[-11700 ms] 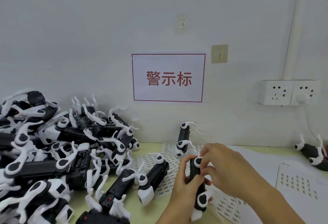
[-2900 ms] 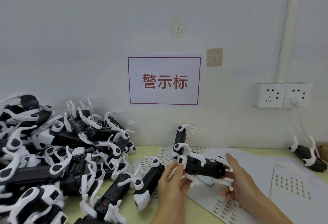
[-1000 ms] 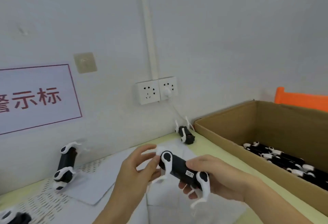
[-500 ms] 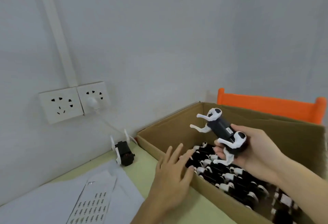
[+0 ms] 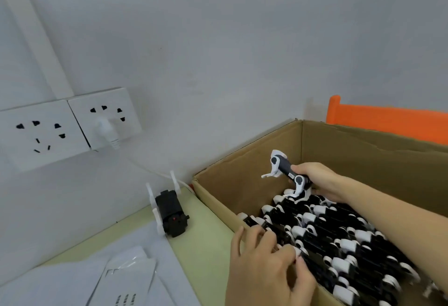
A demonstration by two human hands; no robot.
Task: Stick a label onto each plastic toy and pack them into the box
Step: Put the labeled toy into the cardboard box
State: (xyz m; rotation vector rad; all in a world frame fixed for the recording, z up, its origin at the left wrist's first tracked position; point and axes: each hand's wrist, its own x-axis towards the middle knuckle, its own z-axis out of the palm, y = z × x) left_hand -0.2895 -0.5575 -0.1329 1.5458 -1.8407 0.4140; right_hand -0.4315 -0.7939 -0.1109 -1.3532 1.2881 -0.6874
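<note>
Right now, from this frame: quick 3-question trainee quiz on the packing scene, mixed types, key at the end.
1. True or false: the right hand grips a toy above the box.
2. Where does the left hand rest?
A. on the label sheet
B. over the box's near wall, fingers on the packed toys
C. on the outlet
3. Fill in: the lone toy on the table stands ___ the box, on its left.

Key: 1 true. 2 B. 3 outside.
</note>
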